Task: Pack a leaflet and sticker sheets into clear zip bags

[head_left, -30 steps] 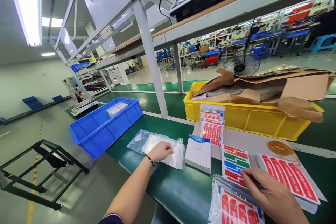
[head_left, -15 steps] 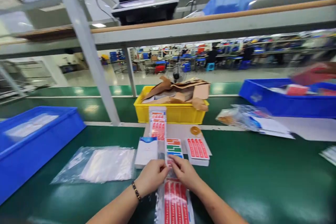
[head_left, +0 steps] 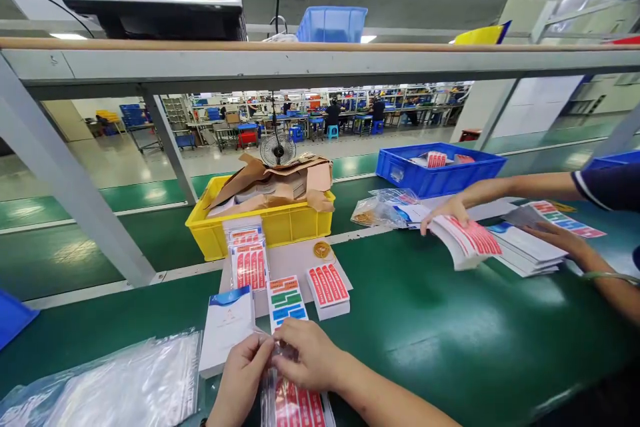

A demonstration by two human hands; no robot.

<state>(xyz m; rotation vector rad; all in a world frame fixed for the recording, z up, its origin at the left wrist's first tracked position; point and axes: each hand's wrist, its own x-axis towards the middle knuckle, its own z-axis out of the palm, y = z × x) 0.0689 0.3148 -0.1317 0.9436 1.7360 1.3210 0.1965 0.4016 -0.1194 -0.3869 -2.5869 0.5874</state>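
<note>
A clear plastic bag (head_left: 299,407) with red-and-white label sheets inside lies in front of me. Its upper edge is pinched by the closed fingers of my left hand (head_left: 244,368). Beside it, my right hand (head_left: 311,355) has its fingers curled over the same edge. Just beyond my hands lies a label sheet with orange, green and blue blocks (head_left: 287,299). To its right is a stack of red-striped label sheets (head_left: 329,285). White booklets with a blue top (head_left: 229,327) are stacked left of my hands. Bagged label sheets (head_left: 249,265) lean by the yellow bin.
A pack of empty clear bags (head_left: 125,383) lies at the left. The yellow bin (head_left: 265,230) holds brown paper; a roll of tan tape (head_left: 321,250) lies before it. At right, a co-worker's hand (head_left: 453,210) holds red-striped sheets near a blue bin (head_left: 425,177).
My view has turned to the right, bringing a co-worker's arms and sheets into sight. Both my hands stay at the bag's upper edge, with the right fingers more curled.
</note>
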